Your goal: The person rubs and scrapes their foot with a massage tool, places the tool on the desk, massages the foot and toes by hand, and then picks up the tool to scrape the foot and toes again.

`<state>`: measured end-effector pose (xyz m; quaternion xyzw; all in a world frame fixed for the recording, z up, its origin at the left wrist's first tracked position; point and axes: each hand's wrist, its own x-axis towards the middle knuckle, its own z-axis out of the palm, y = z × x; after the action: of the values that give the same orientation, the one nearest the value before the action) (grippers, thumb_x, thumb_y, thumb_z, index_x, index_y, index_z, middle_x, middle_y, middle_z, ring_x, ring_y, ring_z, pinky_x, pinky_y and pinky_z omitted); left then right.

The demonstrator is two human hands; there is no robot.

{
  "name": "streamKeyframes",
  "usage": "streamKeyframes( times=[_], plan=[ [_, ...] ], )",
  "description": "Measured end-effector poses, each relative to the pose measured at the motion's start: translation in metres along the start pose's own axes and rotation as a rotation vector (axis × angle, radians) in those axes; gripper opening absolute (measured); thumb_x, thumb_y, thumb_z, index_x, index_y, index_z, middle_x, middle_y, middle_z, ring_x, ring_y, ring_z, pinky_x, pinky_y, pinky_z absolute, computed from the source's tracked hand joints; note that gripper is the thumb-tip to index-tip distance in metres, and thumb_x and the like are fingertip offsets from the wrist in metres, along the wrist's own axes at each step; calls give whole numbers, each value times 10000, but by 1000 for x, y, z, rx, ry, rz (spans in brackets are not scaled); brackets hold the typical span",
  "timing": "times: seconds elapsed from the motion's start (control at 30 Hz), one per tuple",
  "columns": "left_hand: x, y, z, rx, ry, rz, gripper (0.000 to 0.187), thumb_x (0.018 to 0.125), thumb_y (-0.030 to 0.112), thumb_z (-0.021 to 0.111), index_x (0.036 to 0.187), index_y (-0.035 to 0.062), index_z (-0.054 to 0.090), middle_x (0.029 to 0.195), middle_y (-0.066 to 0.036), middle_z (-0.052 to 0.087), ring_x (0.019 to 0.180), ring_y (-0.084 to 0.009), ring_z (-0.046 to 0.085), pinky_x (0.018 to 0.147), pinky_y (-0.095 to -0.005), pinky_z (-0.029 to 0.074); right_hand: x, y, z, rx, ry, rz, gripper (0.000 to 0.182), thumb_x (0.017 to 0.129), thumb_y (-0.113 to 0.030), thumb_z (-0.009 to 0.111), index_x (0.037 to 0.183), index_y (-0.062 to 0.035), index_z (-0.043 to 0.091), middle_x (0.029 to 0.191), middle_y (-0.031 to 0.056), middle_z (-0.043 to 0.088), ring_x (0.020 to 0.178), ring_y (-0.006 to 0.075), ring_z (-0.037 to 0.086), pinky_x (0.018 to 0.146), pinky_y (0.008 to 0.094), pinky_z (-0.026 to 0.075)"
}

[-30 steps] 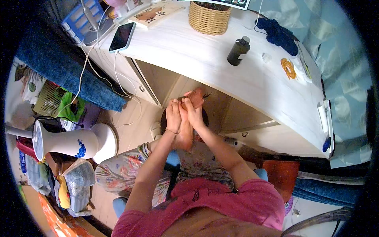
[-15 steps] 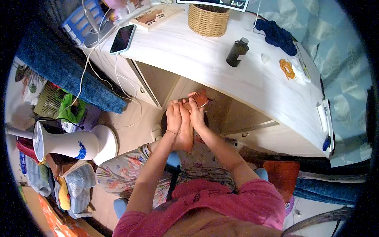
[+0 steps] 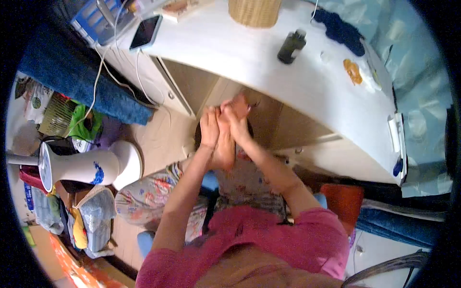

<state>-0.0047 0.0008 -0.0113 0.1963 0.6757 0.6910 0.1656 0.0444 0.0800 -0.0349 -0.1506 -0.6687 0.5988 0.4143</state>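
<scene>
A bare foot (image 3: 224,153) is raised in front of me, sole facing up and toes pointing away toward the desk. My left hand (image 3: 209,127) wraps the left side of the foot, fingers folded over its edge. On the other side, my right hand (image 3: 236,124) grips the foot near the ball, thumb across the sole. The toes are dim and blurred beyond my fingers, and a thin dark strand shows beside them. A thin band circles my left wrist. Floral trousers (image 3: 149,194) cover the legs below.
On the white desk (image 3: 216,43) are a dark bottle (image 3: 291,47), a phone (image 3: 145,32), a wicker basket (image 3: 253,10), dark blue cloth (image 3: 338,31) and an orange coiled item (image 3: 353,72). A white pedestal-shaped object (image 3: 91,165) lies at left near hanging cables.
The view has tilted slightly, so the desk items sit higher. My right thumb has shifted on the sole, and the toe end is more blurred. Both hands keep hold of the foot.
</scene>
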Motion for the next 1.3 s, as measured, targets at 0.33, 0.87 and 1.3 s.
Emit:
streamKeyframes(
  times=[0.33, 0.87, 1.3],
  plan=[
    [6, -11, 2, -88, -100, -1, 298, 889, 235, 319, 774, 5, 470, 728, -51, 469, 687, -121, 425, 637, -245, 378, 4, -15, 1, 359, 61, 231, 135, 794, -89, 453, 895, -6, 486, 807, 73, 526, 748, 185, 519, 685, 288, 416],
    [10, -10, 2, -95, -144, -16, 289, 893, 232, 310, 753, 22, 451, 714, -28, 446, 679, -103, 395, 643, -233, 361, 10, -2, -10, 21, -29, 50, 101, 782, -86, 450, 840, -15, 494, 768, 92, 531, 720, 208, 540, 667, 299, 425],
    [10, -11, 1, -5, -147, 24, 283, 897, 238, 317, 751, 32, 445, 724, -13, 439, 687, -88, 386, 655, -211, 358, 5, -10, -1, 77, 44, 27, 126, 789, -82, 454, 886, -10, 490, 797, 83, 530, 727, 183, 530, 663, 282, 424]
  ],
)
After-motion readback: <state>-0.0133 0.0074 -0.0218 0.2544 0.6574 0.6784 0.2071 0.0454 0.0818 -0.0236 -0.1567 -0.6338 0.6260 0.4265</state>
